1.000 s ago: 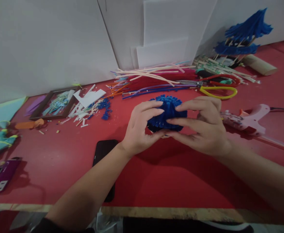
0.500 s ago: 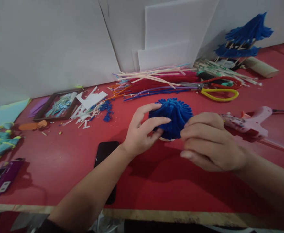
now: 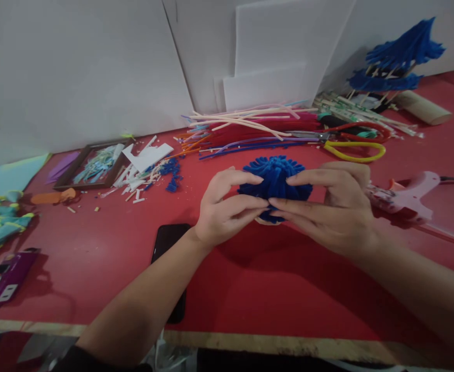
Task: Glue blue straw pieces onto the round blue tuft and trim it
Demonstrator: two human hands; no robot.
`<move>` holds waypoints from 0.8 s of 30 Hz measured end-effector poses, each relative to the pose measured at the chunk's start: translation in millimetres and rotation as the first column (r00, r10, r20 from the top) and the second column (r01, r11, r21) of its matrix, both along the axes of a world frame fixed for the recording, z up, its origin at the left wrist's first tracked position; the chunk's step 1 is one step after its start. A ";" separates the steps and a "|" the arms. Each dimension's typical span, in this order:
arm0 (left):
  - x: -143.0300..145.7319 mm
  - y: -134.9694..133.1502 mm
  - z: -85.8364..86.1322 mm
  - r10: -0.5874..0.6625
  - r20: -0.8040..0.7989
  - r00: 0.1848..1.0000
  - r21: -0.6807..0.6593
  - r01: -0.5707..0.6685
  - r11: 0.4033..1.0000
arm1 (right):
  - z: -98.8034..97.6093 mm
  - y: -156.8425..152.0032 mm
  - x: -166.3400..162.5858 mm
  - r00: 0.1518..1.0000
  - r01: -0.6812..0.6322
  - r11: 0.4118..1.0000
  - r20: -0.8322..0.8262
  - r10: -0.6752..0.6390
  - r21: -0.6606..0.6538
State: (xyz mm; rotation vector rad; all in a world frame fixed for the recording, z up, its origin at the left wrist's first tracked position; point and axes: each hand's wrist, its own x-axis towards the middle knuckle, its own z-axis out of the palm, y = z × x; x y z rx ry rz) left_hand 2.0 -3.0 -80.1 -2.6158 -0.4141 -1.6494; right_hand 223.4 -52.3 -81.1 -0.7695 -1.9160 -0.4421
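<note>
Between my hands is a blue fuzzy dome (image 3: 276, 178) of pipe cleaners, its rim curled into loops and a pale edge showing underneath. From the left, my left hand (image 3: 230, 206) grips it, thumb and fingers closed on its side. My right hand (image 3: 328, 206) presses the opposite side, with fingertips meeting those of the left hand at the front. The dome's underside is mostly hidden. At the back right stands a larger blue tiered model (image 3: 397, 57) of the same fuzzy material, held up on thin sticks.
Scissors (image 3: 354, 150) with red and yellow handles lie behind my right hand, beside bundled pipe cleaners (image 3: 246, 126). A pink glue gun (image 3: 409, 199) is at right. A black phone (image 3: 170, 240) lies under my left forearm. White scraps (image 3: 147, 157) and a brown frame (image 3: 87, 181) sit left.
My right hand has moved left onto the dome's front, its fingertips now meeting my left hand's. The left hand stays at the dome's left side. The view has shifted slightly.
</note>
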 end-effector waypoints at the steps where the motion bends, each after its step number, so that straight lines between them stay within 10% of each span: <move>1: 0.5 0.0 -0.2 -0.002 0.003 1.000 0.001 0.002 1.000 | 0.4 -0.7 -0.3 1.000 0.002 1.000 -0.007 -0.002 -0.004; 24: 2.0 -3.5 5.6 0.026 -0.026 0.999 0.002 -0.026 1.000 | -1.9 6.5 14.7 1.000 -0.015 0.998 0.000 0.015 -0.058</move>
